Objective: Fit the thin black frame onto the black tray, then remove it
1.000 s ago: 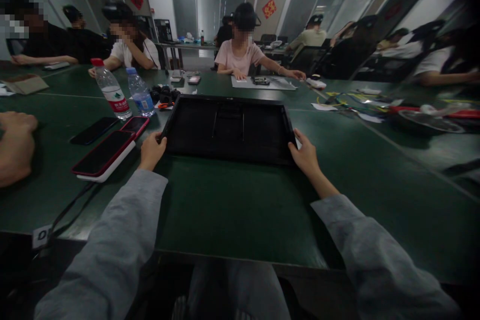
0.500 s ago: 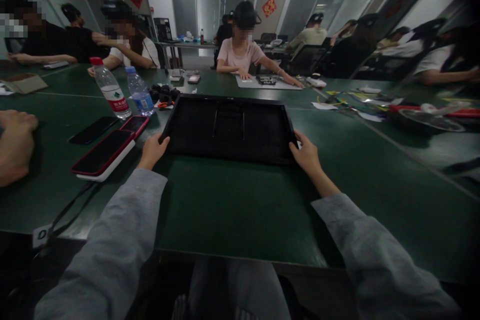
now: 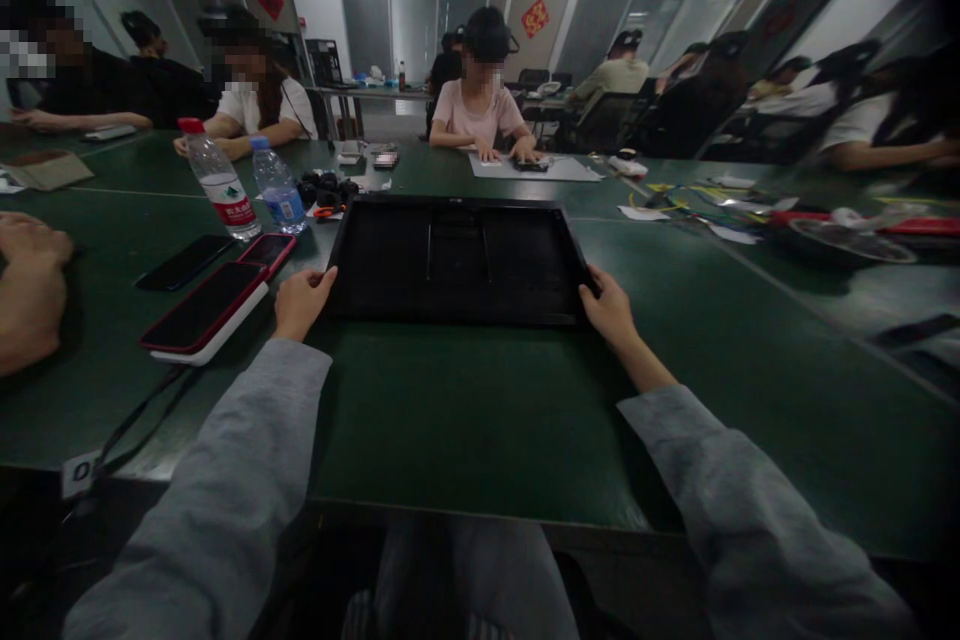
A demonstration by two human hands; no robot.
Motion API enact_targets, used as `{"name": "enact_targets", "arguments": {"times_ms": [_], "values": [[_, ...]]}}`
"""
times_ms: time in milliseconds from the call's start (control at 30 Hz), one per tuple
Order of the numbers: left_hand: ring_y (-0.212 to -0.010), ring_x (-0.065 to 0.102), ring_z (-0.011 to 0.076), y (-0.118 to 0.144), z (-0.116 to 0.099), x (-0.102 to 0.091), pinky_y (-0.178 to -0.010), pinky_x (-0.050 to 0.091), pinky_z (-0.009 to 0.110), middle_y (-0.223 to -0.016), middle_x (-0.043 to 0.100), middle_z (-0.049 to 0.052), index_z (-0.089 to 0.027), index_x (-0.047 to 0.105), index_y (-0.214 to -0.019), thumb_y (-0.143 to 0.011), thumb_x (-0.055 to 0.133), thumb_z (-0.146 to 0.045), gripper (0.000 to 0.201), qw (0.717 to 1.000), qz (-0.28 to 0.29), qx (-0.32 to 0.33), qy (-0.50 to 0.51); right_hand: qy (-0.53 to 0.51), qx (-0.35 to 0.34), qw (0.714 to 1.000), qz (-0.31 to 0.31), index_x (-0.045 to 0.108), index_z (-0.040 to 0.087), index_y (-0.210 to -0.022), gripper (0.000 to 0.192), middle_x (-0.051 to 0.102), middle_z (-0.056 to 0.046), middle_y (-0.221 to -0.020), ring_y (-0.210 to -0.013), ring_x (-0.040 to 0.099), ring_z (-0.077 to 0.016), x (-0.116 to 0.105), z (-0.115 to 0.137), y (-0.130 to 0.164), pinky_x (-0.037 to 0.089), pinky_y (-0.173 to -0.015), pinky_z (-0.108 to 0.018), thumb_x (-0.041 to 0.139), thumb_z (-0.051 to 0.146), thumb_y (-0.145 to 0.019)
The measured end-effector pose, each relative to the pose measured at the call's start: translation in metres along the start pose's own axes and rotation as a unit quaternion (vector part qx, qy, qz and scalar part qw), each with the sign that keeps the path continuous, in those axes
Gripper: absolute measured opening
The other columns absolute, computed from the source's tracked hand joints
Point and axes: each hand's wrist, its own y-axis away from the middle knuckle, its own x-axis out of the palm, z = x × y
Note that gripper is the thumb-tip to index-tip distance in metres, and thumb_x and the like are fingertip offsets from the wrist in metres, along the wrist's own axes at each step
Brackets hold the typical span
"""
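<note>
A black rectangular panel (image 3: 382, 270) with a raised rim, like a shallow tray, lies in front of me over the green table. Two thin upright bars show at its middle, and a small pale mark sits on its far rim. Its exact kind is unclear. My left hand (image 3: 301, 302) is closed on the panel's left edge, thumb on top of the rim. At the right edge my right hand (image 3: 609, 308) grips the rim the same way. The fingers beneath are partly hidden on both sides.
Left of the panel are a red-capped bottle (image 3: 225, 190), a blue-capped bottle (image 3: 279, 190) and phones (image 3: 206, 305). Another person's hand (image 3: 30, 285) rests at far left. Cables (image 3: 679, 198) lie to the right. Opposite, a person (image 3: 484, 105) works on a pale mat.
The panel and my grip are almost the same, with the panel's outline shifted slightly. Across the table, the person's outstretched hand has come inward onto the dark item on the mat.
</note>
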Motion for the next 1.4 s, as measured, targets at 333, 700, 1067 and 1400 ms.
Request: {"name": "enact_targets", "arguments": {"times_ms": [333, 700, 1067, 1400], "values": [[-0.108, 0.072, 0.0404, 0.009, -0.007, -0.002, -0.095, 0.054, 0.053, -0.110, 0.080, 0.017, -0.021, 0.081, -0.115, -0.097, 0.056, -0.061, 0.050, 0.997, -0.036, 0.046, -0.057, 0.011, 0.000, 1.000, 0.016, 0.064, 0.019, -0.147, 0.063, 0.069, -0.013, -0.144, -0.139, 0.062, -0.0362, -0.008, 0.010, 0.002, 0.043, -0.124, -0.061, 0.061, 0.038, -0.087], [-0.117, 0.072, 0.0377, 0.008, -0.008, 0.001, -0.104, 0.053, 0.049, -0.119, 0.080, 0.017, -0.018, 0.080, -0.122, -0.100, 0.057, -0.057, 0.050, 0.997, -0.005, 0.047, -0.061, 0.053, -0.010, 0.999, 0.007, 0.062, 0.014, -0.150, 0.062, 0.066, -0.016, -0.149, -0.140, 0.061, -0.0342, -0.007, 0.001, 0.001, 0.043, -0.125, -0.056, 0.058, 0.034, -0.092], [-0.119, 0.073, 0.0288, 0.000, -0.014, 0.001, -0.103, 0.054, 0.038, -0.126, 0.079, 0.013, -0.016, 0.075, -0.129, -0.096, 0.058, -0.044, 0.047, 1.000, 0.019, -0.017, 0.015, 0.067, -0.017, 0.998, 0.012, 0.062, 0.012, -0.150, 0.062, 0.068, -0.017, -0.145, -0.136, 0.064, -0.0325, -0.008, 0.011, 0.004, 0.047, -0.122, -0.055, 0.055, 0.030, -0.091], [-0.136, 0.058, 0.0399, 0.017, -0.022, -0.008, -0.116, 0.044, 0.060, -0.139, 0.071, 0.019, -0.014, 0.065, -0.145, -0.104, 0.053, -0.048, 0.055, 0.989, -0.100, 0.081, -0.076, 0.210, -0.094, 0.971, -0.068, 0.047, 0.001, -0.159, 0.066, 0.045, -0.027, -0.165, -0.154, 0.042, -0.0351, -0.005, 0.066, 0.019, 0.032, -0.128, -0.056, 0.044, 0.031, -0.100]]}}
